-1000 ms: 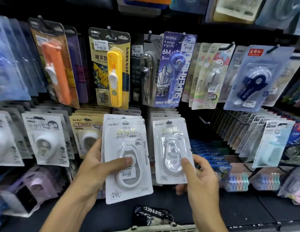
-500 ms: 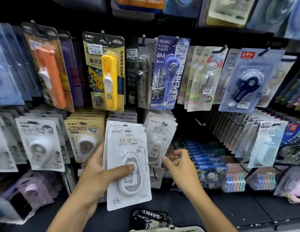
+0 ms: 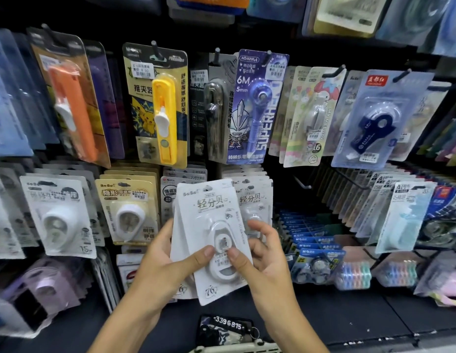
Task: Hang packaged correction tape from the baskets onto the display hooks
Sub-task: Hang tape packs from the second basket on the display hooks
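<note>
The correction tape pack (image 3: pixel 211 240) is a white card with grey Chinese lettering near its top, a clear blister holding an oval white dispenser at its middle, and "76" printed at its lower edge; it is tilted, top leaning left, and a second identical card shows just behind it at the left and bottom edges. It is held in front of the lower row of the display, just before a hanging stack of the same white packs (image 3: pixel 254 200), and above a basket rim (image 3: pixel 237 349) at the bottom edge of the view. Half a second ago only the left hand held the pack while the right hand reached toward the hanging stack; now the right hand has come back to the pack and both hands hold it, and the pack sits higher and more to the right against the display. The left hand (image 3: pixel 168 261) grips the left edge, its thumb pressed on the blister front and its fingers hidden behind the card. The right hand (image 3: pixel 262 258) pinches the right edge, its thumb on the blister just beside the left thumb, the tips nearly touching, and its fingers (image 3: pixel 260 226) curled loosely behind the card's right side. An empty hook (image 3: pixel 302 183) juts out to the right of the hanging stack.
</note>
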